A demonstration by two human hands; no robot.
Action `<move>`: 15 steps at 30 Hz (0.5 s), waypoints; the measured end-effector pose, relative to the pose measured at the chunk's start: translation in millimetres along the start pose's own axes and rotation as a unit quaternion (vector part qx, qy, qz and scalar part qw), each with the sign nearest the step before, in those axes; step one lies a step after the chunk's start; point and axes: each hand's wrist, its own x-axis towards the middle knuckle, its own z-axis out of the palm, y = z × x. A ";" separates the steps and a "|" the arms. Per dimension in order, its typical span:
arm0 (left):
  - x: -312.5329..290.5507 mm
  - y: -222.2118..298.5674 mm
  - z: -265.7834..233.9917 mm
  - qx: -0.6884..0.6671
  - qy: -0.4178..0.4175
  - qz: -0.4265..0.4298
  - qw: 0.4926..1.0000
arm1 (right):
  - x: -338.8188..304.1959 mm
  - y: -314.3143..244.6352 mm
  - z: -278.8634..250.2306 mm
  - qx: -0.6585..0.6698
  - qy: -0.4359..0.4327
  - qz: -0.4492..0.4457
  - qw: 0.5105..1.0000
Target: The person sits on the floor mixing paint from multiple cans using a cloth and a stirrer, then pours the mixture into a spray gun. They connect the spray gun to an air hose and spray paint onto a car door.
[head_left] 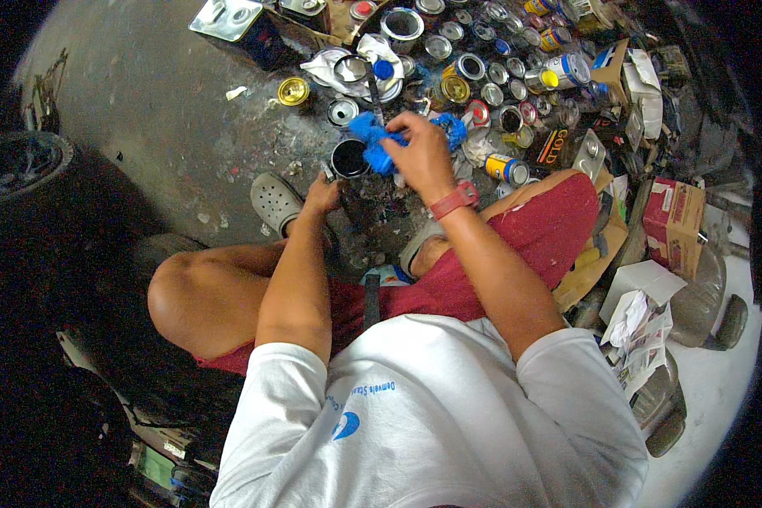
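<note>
My left hand [323, 194] grips the near left side of an open metal can [334, 155] with something dark inside it. Some of its fingers are hidden against the can. My right hand [422, 154] pinches a crumpled bright blue cloth or plastic piece [378, 154], which hangs over the can's right edge. More of the same blue shows beyond the right wrist. Just past the can, an open tin with a grey inside [343, 112] stands on the floor. A dark flat stick [373, 89] leans near a blue lid.
A gold-coloured tin [293, 91] stands farther left. Many cans and lids crowd the far right, with a yellow-and-blue can [505, 168] lying near my right knee. A large square tin [226, 19] is at the far left, a tyre [25, 165] at the left edge, and a red-brown carton [674, 222] at right.
</note>
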 end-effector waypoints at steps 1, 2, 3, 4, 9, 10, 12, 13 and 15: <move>-5.1 8.5 0.1 -0.020 -0.001 0.003 1.000 | 6.0 8.4 -12.6 -0.002 -0.006 0.024 1.000; -10.7 17.0 0.4 -0.033 -0.005 -0.012 0.999 | 11.3 18.4 -24.7 0.001 -0.004 0.026 1.000; -16.3 24.9 -0.8 -0.050 -0.007 -0.021 0.999 | 15.8 29.5 -34.1 -0.010 0.019 0.017 1.000; -22.9 31.5 -2.7 -0.088 -0.018 -0.030 0.995 | 20.4 42.4 -42.3 -0.015 0.022 0.045 0.999; -45.6 63.9 -20.7 -0.121 -0.018 -0.055 0.991 | 35.3 122.4 -60.1 -0.101 0.073 0.092 0.988; -51.6 71.5 -27.1 -0.139 -0.012 -0.038 0.989 | 30.9 136.0 -58.3 -0.110 0.073 0.089 0.987; -68.9 91.3 -45.0 -0.154 0.014 -0.047 0.987 | 25.9 157.4 -54.4 -0.147 0.061 0.141 0.977; -81.8 102.4 -47.8 -0.208 0.066 -0.049 0.975 | 23.3 164.3 -49.8 -0.137 0.052 0.117 0.982; -104.9 129.1 -81.2 -0.164 0.047 -0.014 0.985 | 19.7 169.4 -38.1 -0.124 0.024 0.094 0.988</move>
